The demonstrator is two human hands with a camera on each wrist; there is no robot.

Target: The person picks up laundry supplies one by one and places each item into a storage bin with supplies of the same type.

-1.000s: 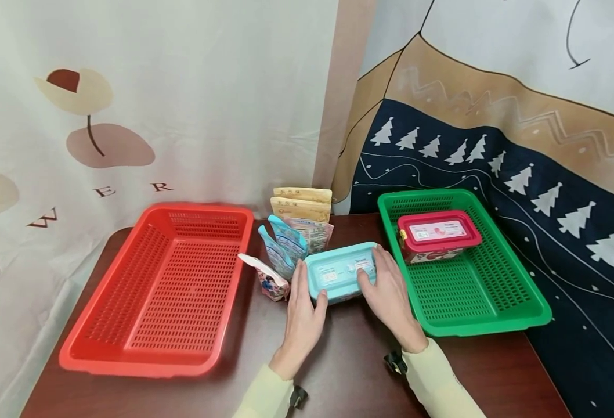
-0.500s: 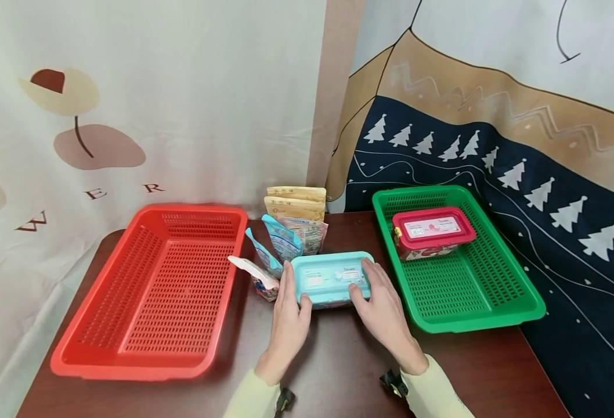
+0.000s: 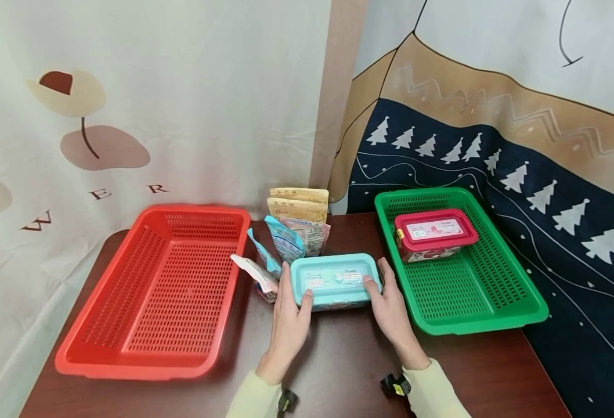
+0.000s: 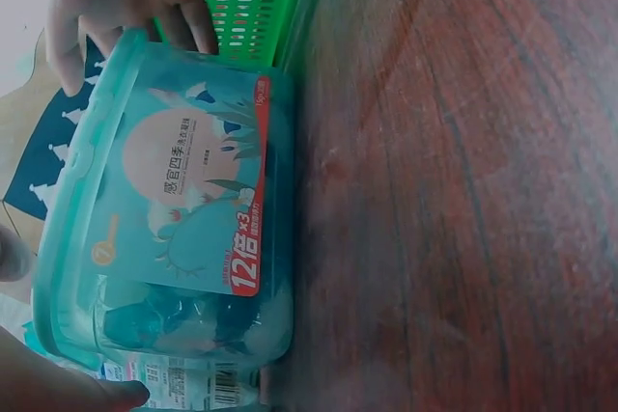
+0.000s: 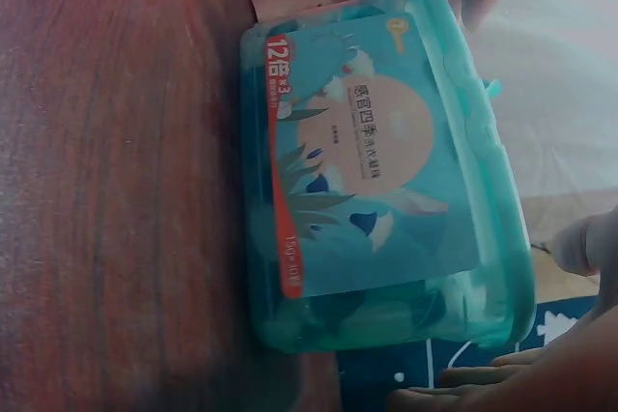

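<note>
A teal lidded tub of laundry pods (image 3: pixel 335 281) rests on the table between both hands; its printed label (image 4: pixel 193 180) faces the wrist cameras. My left hand (image 3: pixel 288 322) lies along the tub's left side with fingers straight, its thumb near the front left corner. On the other side, my right hand (image 3: pixel 394 316) has its fingers extended beside the tub's right end and its thumb over the lid's edge. In the right wrist view, a gap shows between the right hand (image 5: pixel 541 373) and the tub.
Left stands a red basket (image 3: pixel 223 325). A green basket (image 3: pixel 443 296) at right holds a pink-lidded tub (image 3: pixel 437 229). Behind the teal tub are blue pouches (image 3: pixel 286 241), tan bags (image 3: pixel 299 209), a pink pouch (image 3: pixel 312 237) and a leaning white-topped pouch (image 3: pixel 257 276).
The teal tub has come nearer and turned squarer to the table's front. My right hand has slid off the lid to the tub's right end. The white-topped pouch leans further left.
</note>
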